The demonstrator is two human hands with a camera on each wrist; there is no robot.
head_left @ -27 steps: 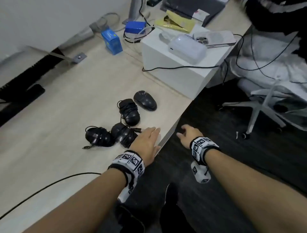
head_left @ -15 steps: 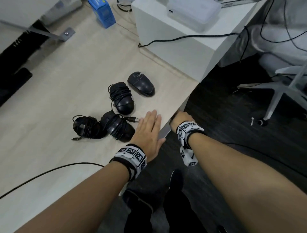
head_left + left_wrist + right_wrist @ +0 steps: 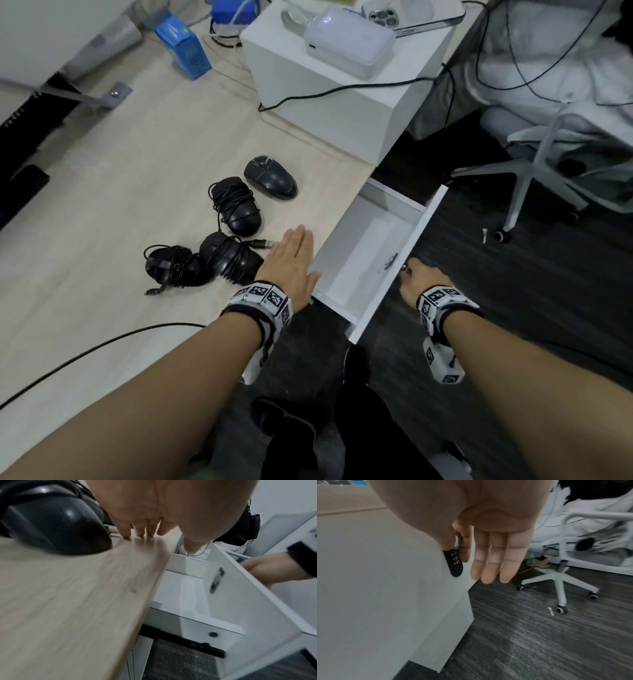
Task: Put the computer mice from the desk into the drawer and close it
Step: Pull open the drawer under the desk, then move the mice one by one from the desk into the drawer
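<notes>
Several black computer mice lie on the light wooden desk (image 3: 102, 178): a cordless one (image 3: 270, 178) farthest, then three wrapped in their cords (image 3: 238, 209) (image 3: 229, 257) (image 3: 171, 265). My left hand (image 3: 293, 253) lies flat on the desk edge beside the nearest mouse (image 3: 56, 524), fingers straight. Under the desk edge the white drawer (image 3: 363, 253) stands pulled out, with nothing in it. My right hand (image 3: 416, 279) is at the drawer front (image 3: 385, 588); thumb and index finger pinch a small key there, a black tag (image 3: 454, 564) hanging from it, the other fingers straight.
A white box (image 3: 342, 113) with a white device (image 3: 349, 37) and a phone on top stands on the desk behind the mice. A blue carton (image 3: 183, 51) sits further back. A black cable (image 3: 102, 349) crosses the near desk. A white swivel chair (image 3: 548, 154) stands on the dark floor to the right.
The drawer was shut under the desk edge; my right hand has pulled it out towards me. My left hand has stayed flat on the desk.
</notes>
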